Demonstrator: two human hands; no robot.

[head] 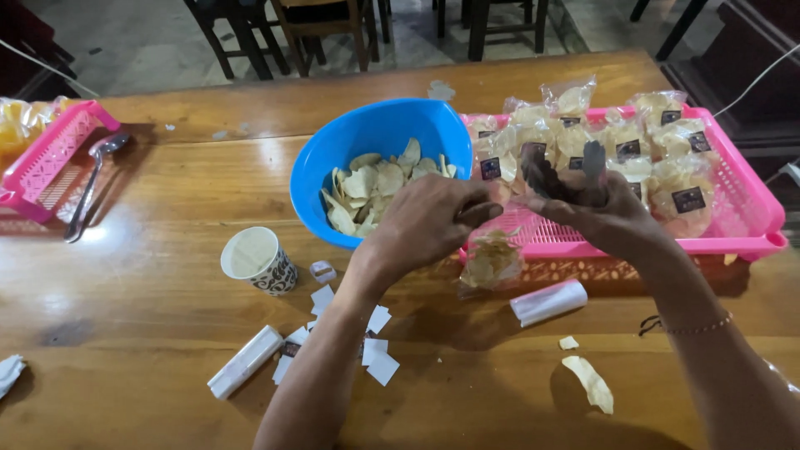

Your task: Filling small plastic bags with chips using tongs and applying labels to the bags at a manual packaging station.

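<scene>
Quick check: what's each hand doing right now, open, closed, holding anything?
Left hand: closed, pinching the top of the chip bag.
Right hand: closed on the same bag's top.

Both forearms are bare — no sleeves show. The right wrist wears a thin beaded bracelet [698, 327] — nothing else.

Looks like a small eatery or home snack-packing spot. Long varnished wooden table [167, 208], dark wooden chairs [325, 25] on a tiled floor [142, 42] behind. Pink plastic basket [750, 208] full of sealed chip bags [683, 196], blue bowl [375, 133] of loose chips.
</scene>
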